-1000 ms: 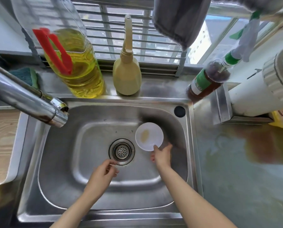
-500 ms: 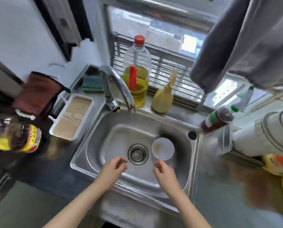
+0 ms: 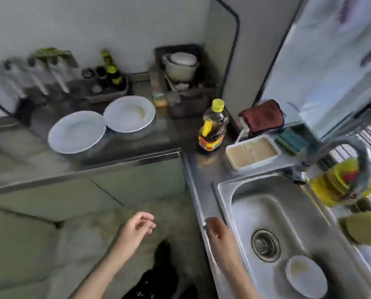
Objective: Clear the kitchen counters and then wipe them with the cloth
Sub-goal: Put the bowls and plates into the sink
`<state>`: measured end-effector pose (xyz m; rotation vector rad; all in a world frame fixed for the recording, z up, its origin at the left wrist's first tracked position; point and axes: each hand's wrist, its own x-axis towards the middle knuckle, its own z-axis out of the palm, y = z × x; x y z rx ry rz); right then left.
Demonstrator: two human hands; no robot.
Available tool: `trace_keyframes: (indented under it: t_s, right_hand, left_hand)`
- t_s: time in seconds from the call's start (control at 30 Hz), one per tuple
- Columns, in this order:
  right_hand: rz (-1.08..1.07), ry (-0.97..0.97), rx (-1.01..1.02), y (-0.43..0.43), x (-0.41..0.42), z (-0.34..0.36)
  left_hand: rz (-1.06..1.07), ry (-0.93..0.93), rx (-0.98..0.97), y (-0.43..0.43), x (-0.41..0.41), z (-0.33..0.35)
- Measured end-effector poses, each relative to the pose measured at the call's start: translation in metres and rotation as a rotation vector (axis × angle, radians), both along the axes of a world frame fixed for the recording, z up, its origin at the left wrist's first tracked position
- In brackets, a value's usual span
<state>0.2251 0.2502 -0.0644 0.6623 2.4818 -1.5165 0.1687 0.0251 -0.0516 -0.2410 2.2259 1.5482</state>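
Two white plates stand on the dark counter at the left: a near plate (image 3: 76,132) and a far plate (image 3: 129,114) with a smear on it. A small white dish (image 3: 306,276) lies in the steel sink (image 3: 234,188) by the drain. A dark red cloth (image 3: 261,117) hangs in the corner behind a white tray (image 3: 252,152). A dark sauce bottle with a yellow cap (image 3: 213,126) is on the steel counter. My left hand (image 3: 137,229) hovers over the floor, fingers loosely curled, empty. My right hand (image 3: 218,230) is over the sink's left rim, empty.
A curved tap (image 3: 340,156) arches over the sink, with a yellow oil bottle (image 3: 342,182) behind it. A green sponge (image 3: 291,140) lies by the tray. A pot (image 3: 180,66), jars and bottles crowd the back of the dark counter. Cabinet fronts and floor are below.
The view has swung left from the sink to the corner counter. Both hands have drawn back from the sink bowl; the small dish stays in the sink.
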Motion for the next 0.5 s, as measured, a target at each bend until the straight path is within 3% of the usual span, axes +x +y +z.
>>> trace_keyframes:
  t_s: [0.3, 0.4, 0.5]
  right_hand:
    - [0.298, 0.067, -0.114, -0.126, -0.141, 0.025]
    - [0.393, 0.026, -0.005, -0.157, -0.184, 0.012]
    - [0.529, -0.043, 0.240, -0.166, -0.216, -0.012]
  left_hand:
    - [0.232, -0.078, -0.041, -0.107, -0.019, -0.028]
    - [0.190, -0.108, -0.103, -0.137, -0.050, -0.039]
    - [0.110, -0.069, -0.221, -0.170, -0.102, -0.044]
